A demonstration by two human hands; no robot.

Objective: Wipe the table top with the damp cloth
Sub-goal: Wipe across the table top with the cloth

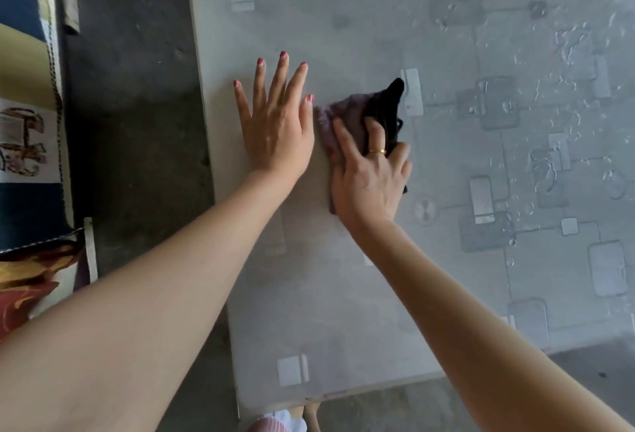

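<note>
Forearms reach in from the near edge over the table top (343, 294), grey with pale rectangle patterns. Left hand (275, 125) lies flat on it, fingers straight and spread, near the left edge. Just beside it, right hand (369, 174) presses the cloth (354, 115), purple and black, with fingers curled into its folds. Beyond, on the right, water droplets (563, 53) glisten. Concrete floor (137, 105) and patterned fabric (24, 122) lie left.

a home: patterned table cover (481, 122), concrete floor (137, 105)
</note>
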